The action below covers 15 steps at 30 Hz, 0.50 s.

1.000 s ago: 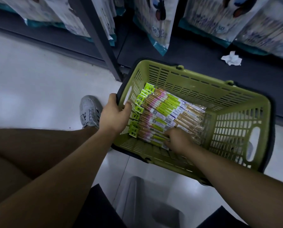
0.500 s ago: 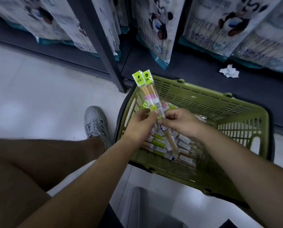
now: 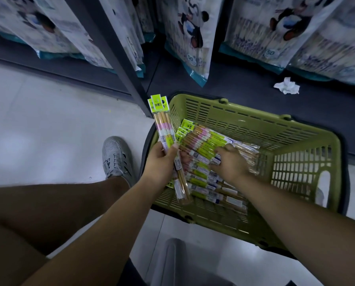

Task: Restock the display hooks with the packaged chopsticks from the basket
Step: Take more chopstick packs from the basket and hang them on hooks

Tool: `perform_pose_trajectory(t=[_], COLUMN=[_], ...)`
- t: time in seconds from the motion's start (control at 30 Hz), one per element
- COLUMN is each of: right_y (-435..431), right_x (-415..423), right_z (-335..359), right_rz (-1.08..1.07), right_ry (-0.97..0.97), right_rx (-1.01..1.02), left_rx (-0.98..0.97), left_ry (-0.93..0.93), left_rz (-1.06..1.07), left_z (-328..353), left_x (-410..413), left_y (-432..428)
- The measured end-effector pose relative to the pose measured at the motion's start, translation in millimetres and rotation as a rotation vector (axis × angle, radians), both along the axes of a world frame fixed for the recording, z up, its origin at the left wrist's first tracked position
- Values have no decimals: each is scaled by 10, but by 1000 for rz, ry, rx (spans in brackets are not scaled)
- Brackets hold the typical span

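Chopstick packs (image 3: pixel 203 149): lay mostly in basket (image 3: pixel 296 139), unhung.
Left hand (image 3: pixel 159 162): clamped held packs (image 3: pixel 162 129).
Right hand (image 3: pixel 229 162): touched basket packs; grip unclear.

Floor (image 3: pixel 48 120): basket (image 3: pixel 255 124) sits on it, front-right of person, just before shelf base (image 3: pixel 244 96). In basket, mostly left half: pile (image 3: pixel 205 141) of packs, tops toward far-left corner. L hand (image 3: pixel 162 162) at basket's left rim w/ held packs (image 3: pixel 164 129) upright, tops above rim, lower ends over pile. R hand (image 3: pixel 228 162) on pile, right of L hand; grip unclear. Left of basket, on floor: shoe (image 3: pixel 116 157). Behind basket's left corner: post (image 3: pixel 118 58). Above base, at back: bags (image 3: pixel 189 38). On base, behind basket's right part: paper wad (image 3: pixel 287 86).
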State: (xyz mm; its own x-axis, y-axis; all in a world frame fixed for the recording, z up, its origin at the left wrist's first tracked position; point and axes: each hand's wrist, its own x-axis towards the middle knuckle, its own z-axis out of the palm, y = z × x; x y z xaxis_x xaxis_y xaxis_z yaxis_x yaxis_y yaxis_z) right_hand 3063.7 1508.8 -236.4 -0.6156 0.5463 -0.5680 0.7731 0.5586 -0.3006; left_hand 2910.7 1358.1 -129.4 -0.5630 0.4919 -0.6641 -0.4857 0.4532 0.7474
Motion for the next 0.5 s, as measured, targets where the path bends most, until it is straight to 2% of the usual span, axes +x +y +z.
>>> perform_pose_trajectory(t=[0.37,0.5], right_y=[-28,38], right_x=[-79,-9], right_z=[-73,-30], right_rz=[71,-5], right_ry=[14,86], right_rx=[69,25], left_rx=[36,40], left_ry=[-15,-30], left_rz=[11,2], left_z=[-52,-75], left_x=[21,36], left_y=[3,14])
